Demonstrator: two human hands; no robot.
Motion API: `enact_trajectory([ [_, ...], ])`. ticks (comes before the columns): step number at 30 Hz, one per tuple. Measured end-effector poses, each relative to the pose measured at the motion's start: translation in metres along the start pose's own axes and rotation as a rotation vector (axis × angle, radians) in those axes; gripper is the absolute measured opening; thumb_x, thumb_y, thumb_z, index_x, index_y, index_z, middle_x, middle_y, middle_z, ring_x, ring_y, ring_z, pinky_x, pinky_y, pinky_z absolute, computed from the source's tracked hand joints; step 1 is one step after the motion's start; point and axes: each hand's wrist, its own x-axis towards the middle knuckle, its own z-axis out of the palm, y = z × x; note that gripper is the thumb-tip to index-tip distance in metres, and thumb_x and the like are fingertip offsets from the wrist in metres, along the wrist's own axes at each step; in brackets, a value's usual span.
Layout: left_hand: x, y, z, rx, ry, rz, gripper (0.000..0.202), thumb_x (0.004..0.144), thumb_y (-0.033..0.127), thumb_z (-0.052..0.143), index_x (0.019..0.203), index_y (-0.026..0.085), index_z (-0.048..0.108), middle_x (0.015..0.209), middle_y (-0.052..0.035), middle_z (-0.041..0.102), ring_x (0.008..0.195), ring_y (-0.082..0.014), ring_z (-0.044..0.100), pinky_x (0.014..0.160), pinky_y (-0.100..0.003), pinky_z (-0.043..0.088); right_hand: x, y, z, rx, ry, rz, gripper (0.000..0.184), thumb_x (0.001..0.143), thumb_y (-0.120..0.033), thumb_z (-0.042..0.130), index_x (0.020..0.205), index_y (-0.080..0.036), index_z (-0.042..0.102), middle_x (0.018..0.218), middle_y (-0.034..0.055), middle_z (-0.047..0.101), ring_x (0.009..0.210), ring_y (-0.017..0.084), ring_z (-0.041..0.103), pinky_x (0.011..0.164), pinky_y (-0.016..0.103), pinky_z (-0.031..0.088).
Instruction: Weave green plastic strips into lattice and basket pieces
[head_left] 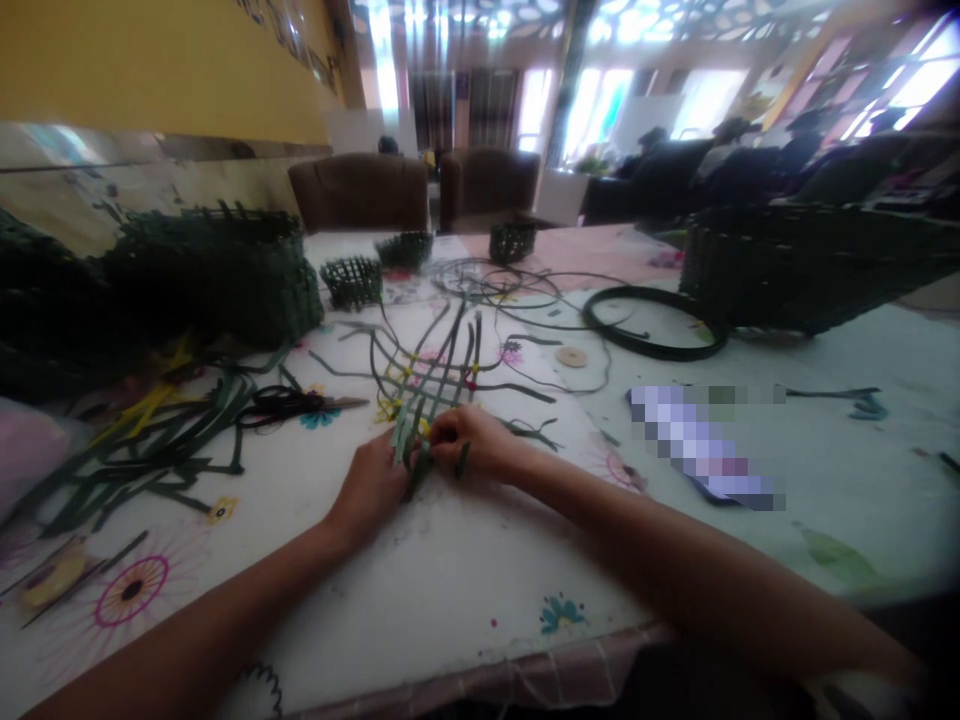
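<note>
A flat lattice of dark green plastic strips (439, 385) lies on the floral tablecloth (442, 590), with small yellow clips (409, 372) at several crossings. My left hand (367, 490) grips the lattice's near end from the lower left. My right hand (465, 442) comes in from the right and pinches strips at the same end, its fingertips close to my left hand. Long loose strip ends fan out from the lattice toward the far side. Black-handled scissors (292, 405) lie to the left of the lattice, beside a heap of cut green strips (157, 450).
Woven dark green baskets (217, 280) stand at the left, and another (802, 270) at the right. Small woven pieces (351, 282) sit farther back. A black strip coil (652, 325) and a pixelated flat object (701, 445) lie right. People sit in the background.
</note>
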Motion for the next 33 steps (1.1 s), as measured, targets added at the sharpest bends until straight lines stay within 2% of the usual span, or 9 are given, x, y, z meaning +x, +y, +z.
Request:
enact_trajectory([
  [6, -0.001, 0.001, -0.002, 0.096, 0.009, 0.056, 0.020, 0.086, 0.031, 0.048, 0.078, 0.018, 0.061, 0.074, -0.0021, 0.063, 0.071, -0.0158, 0.056, 0.065, -0.024, 0.041, -0.005, -0.006, 0.001, -0.134, 0.026, -0.006, 0.009, 0.072, -0.016, 0.067, 0.080, -0.014, 0.071, 0.068, -0.0018, 0.061, 0.062, 0.010, 0.049, 0.055, 0.021, 0.030],
  [9, -0.001, -0.002, -0.003, 0.089, 0.013, 0.102, 0.024, 0.086, 0.036, 0.050, 0.075, 0.018, 0.061, 0.074, -0.0028, 0.061, 0.070, -0.0160, 0.053, 0.064, -0.025, 0.041, -0.009, -0.012, 0.004, -0.238, 0.079, -0.009, 0.011, 0.074, -0.016, 0.064, 0.081, -0.016, 0.072, 0.074, 0.0011, 0.065, 0.065, 0.011, 0.051, 0.058, 0.022, 0.030],
  [12, 0.001, -0.005, -0.004, 0.073, -0.038, 0.089, 0.026, 0.087, 0.038, 0.052, 0.073, 0.017, 0.061, 0.072, -0.0027, 0.061, 0.072, -0.0165, 0.054, 0.064, -0.024, 0.041, -0.011, -0.016, 0.006, -0.290, 0.112, 0.002, 0.012, 0.074, -0.015, 0.062, 0.080, -0.016, 0.072, 0.077, 0.0030, 0.067, 0.067, 0.012, 0.051, 0.058, 0.022, 0.031],
  [15, 0.004, -0.007, -0.004, 0.040, -0.080, 0.053, 0.023, 0.085, 0.035, 0.053, 0.074, 0.017, 0.062, 0.073, -0.0026, 0.063, 0.074, -0.0167, 0.056, 0.066, -0.024, 0.041, -0.010, -0.014, 0.007, -0.240, 0.130, 0.013, 0.013, 0.071, -0.011, 0.060, 0.077, -0.015, 0.071, 0.073, 0.0020, 0.065, 0.065, 0.012, 0.051, 0.057, 0.022, 0.031],
  [20, 0.004, -0.005, -0.003, -0.073, -0.024, 0.051, 0.023, 0.082, 0.036, 0.055, 0.071, 0.016, 0.059, 0.070, -0.0015, 0.059, 0.067, -0.0136, 0.051, 0.060, -0.022, 0.038, -0.004, -0.005, 0.007, 0.032, 0.114, 0.044, 0.011, 0.069, -0.009, 0.059, 0.071, -0.013, 0.069, 0.061, -0.0016, 0.059, 0.060, 0.010, 0.049, 0.053, 0.020, 0.031],
  [26, 0.002, 0.008, -0.005, -0.170, -0.019, -0.103, 0.026, 0.075, 0.040, 0.058, 0.065, 0.016, 0.053, 0.059, 0.0030, 0.048, 0.056, -0.0100, 0.040, 0.051, -0.021, 0.032, -0.004, -0.006, 0.009, 0.241, 0.116, 0.102, 0.011, 0.069, -0.006, 0.057, 0.069, -0.011, 0.066, 0.056, -0.0032, 0.055, 0.053, 0.008, 0.047, 0.050, 0.019, 0.030],
  [29, 0.002, 0.008, -0.005, -0.154, -0.008, -0.092, 0.027, 0.074, 0.041, 0.057, 0.063, 0.016, 0.051, 0.058, 0.0030, 0.047, 0.056, -0.0103, 0.040, 0.051, -0.022, 0.032, -0.004, -0.005, 0.009, 0.217, 0.109, 0.072, 0.010, 0.069, -0.006, 0.056, 0.066, -0.012, 0.063, 0.055, -0.0039, 0.052, 0.053, 0.008, 0.046, 0.050, 0.020, 0.030],
  [33, 0.004, 0.003, -0.005, -0.039, 0.004, -0.034, 0.025, 0.076, 0.039, 0.055, 0.064, 0.017, 0.053, 0.061, 0.0014, 0.052, 0.061, -0.0125, 0.046, 0.055, -0.022, 0.034, -0.004, -0.003, 0.009, 0.002, 0.152, -0.010, 0.008, 0.070, -0.009, 0.056, 0.064, -0.013, 0.060, 0.057, -0.0031, 0.051, 0.057, 0.009, 0.046, 0.052, 0.021, 0.030],
])
